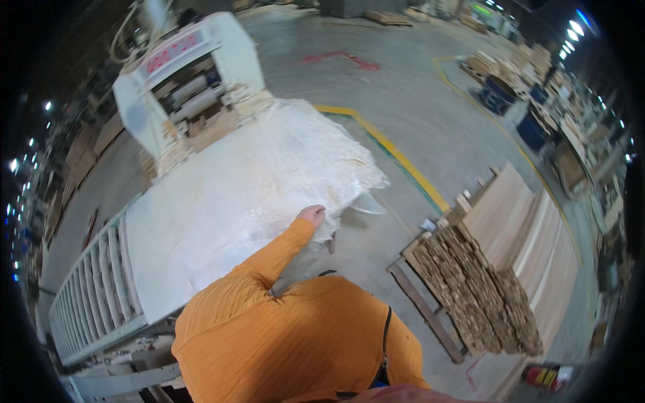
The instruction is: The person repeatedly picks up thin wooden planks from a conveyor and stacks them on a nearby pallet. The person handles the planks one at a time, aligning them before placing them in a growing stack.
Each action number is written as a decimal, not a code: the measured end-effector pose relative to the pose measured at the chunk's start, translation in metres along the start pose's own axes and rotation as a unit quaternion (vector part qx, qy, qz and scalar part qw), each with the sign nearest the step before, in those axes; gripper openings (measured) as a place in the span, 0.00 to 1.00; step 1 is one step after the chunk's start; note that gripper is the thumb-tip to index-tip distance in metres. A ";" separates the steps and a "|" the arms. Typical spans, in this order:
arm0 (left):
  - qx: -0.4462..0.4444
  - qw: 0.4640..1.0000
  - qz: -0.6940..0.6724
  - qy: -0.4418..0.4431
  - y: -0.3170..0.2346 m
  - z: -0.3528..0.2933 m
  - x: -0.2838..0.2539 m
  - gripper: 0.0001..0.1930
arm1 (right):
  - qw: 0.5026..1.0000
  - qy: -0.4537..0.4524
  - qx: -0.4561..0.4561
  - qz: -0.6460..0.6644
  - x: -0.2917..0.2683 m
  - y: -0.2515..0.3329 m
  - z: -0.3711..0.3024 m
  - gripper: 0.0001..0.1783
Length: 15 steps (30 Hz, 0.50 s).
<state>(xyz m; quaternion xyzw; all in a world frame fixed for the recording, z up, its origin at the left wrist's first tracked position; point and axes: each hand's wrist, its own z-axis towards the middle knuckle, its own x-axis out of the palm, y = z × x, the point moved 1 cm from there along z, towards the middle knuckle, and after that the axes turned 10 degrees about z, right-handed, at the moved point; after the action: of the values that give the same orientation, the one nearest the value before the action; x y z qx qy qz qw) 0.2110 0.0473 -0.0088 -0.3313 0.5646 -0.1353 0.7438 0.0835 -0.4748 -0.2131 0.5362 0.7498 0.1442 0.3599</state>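
Observation:
My left hand (312, 215), at the end of an orange sleeve, is closed at the near right edge of a clear plastic sheet (269, 161). Its fingers are curled down onto the crumpled film, and their tips are hard to see. Whitish and wrinkled, the sheet covers a long flat bed and hangs loose over the right end. My right arm hangs by my side in its orange sleeve, with the hand out of view.
A cream-coloured machine (195, 74) with a red display stands behind the sheet. A roller conveyor (97, 289) runs at the left. To my right, stacked wooden boards (510, 248) rest on a stand. Yellow lines (396, 151) mark the grey floor; blue drums (497, 94) stand farther back.

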 end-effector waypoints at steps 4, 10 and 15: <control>-0.275 0.924 -0.266 -0.027 0.076 -0.040 -0.067 0.11 | 0.996 0.050 -0.038 -0.057 0.049 0.057 0.009 0.22; -0.432 0.833 -0.344 -0.029 0.153 -0.082 -0.120 0.13 | 0.982 0.124 -0.092 -0.109 0.142 0.165 -0.026 0.22; -0.404 0.825 -0.393 0.035 0.171 -0.088 -0.122 0.15 | 0.955 0.209 -0.147 -0.153 0.230 0.223 -0.059 0.24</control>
<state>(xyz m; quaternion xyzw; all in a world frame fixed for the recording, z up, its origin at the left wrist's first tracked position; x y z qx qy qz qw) 0.0596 0.2144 -0.0403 -0.7912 0.4165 -0.1873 0.4067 0.1606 -0.1701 -0.1259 0.3141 0.8517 0.3054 0.2876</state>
